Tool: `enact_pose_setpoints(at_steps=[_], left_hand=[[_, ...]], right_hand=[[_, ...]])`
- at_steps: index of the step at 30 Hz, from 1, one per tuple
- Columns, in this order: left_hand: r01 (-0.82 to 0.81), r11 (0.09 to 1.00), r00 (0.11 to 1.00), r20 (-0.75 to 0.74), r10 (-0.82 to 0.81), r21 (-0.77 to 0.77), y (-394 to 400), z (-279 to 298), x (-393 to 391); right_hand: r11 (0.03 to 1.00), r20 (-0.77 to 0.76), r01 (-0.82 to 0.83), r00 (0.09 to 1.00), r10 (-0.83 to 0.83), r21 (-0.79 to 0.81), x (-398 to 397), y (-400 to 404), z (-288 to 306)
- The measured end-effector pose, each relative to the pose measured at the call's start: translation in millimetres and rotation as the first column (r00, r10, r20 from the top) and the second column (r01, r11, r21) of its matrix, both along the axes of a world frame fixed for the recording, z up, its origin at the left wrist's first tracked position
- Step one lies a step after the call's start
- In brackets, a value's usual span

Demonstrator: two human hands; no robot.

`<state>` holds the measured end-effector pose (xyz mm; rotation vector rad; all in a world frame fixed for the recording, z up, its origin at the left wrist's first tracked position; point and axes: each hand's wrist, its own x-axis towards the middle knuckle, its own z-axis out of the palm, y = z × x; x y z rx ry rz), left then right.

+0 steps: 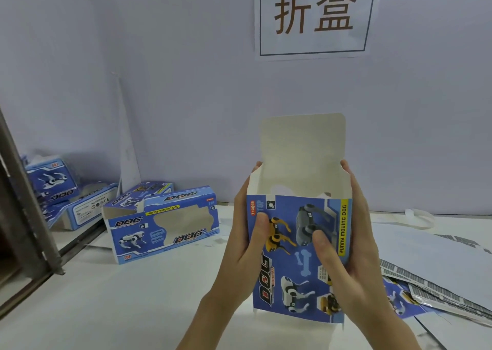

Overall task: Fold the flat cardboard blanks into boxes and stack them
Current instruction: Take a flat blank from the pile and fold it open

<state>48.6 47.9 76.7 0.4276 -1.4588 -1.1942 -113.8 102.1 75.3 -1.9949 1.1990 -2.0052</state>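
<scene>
A blue printed cardboard box [298,259] with toy-dog pictures stands upright above the white table, opened into a tube, its white top flap [303,147] sticking up. My left hand [246,232] grips its left side, thumb on the front panel. On the right side, my right hand [346,248] holds it the same way, thumb pressed on the front. A folded blue box [162,224] lies on its side at the left. More flat blanks [404,299] lie at the right under white sheets.
Several more blue boxes [53,181] are heaped at the far left by a dark metal frame [29,211]. White and barcode-printed sheets [436,264] cover the table's right side. A wall with a paper sign [314,16] stands behind.
</scene>
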Motion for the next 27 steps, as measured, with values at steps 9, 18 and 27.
enact_pose_setpoints(at_steps=[9, 18, 27], left_hand=[[0.041, 0.977, 0.996, -0.069, -0.057, -0.208, 3, 6, -4], [0.05, 0.975, 0.995, -0.078, -0.068, -0.216, -2, 8, 2], [0.072, 0.989, 0.996, -0.049, -0.079, -0.129, 2, 2, -3]], right_hand=[[0.997, 0.057, -0.055, 0.997, 0.057, -0.046, 0, 2, 3], [0.996, 0.061, -0.06, 0.996, 0.064, -0.066, 5, 8, 14], [0.99, 0.119, -0.138, 0.983, 0.14, -0.028, 1, 7, 14]])
